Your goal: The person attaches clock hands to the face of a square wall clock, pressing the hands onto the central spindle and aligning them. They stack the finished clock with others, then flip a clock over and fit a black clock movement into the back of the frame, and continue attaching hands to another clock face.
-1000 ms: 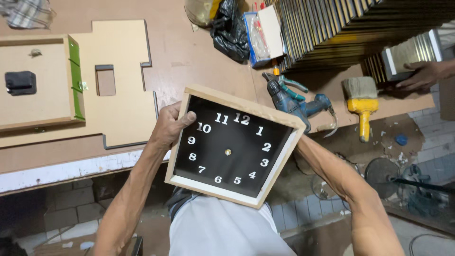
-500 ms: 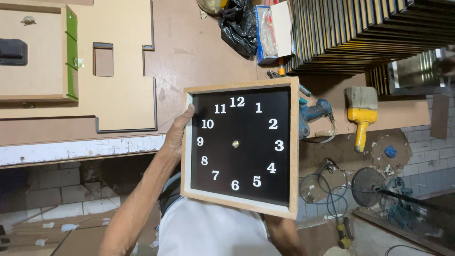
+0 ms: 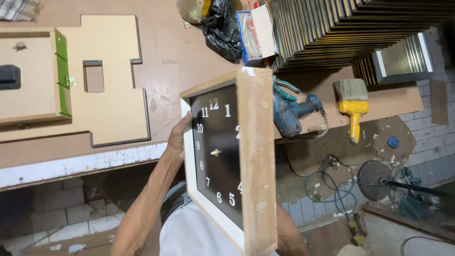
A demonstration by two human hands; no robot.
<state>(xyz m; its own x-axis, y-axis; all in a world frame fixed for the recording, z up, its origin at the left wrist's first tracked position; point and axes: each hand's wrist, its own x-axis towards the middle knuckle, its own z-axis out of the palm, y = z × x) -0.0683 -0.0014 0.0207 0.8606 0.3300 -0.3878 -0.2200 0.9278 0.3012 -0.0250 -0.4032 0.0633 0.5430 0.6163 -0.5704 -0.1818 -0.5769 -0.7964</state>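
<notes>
I hold a square wall clock (image 3: 217,151) with a black face, white numerals and a pale wooden frame, turned so its thick side edge (image 3: 256,156) faces me. My left hand (image 3: 179,137) grips the clock's left edge, fingers wrapped behind it. My right forearm (image 3: 289,236) reaches up behind the lower right of the clock, which hides the hand itself. The clock hangs in front of my body, just off the brown workbench (image 3: 170,57).
On the bench lie a cut-out board (image 3: 113,95), a wooden box with a green edge (image 3: 33,80), a black bag (image 3: 222,28) and a stack of dark frames (image 3: 332,28). A blue drill (image 3: 289,111) and yellow-handled brush (image 3: 351,106) rest on a lower board. Cables (image 3: 332,189) lie on the floor.
The clock has swung from facing me to nearly edge-on, its right side coming toward me. My left hand stays on its left edge.
</notes>
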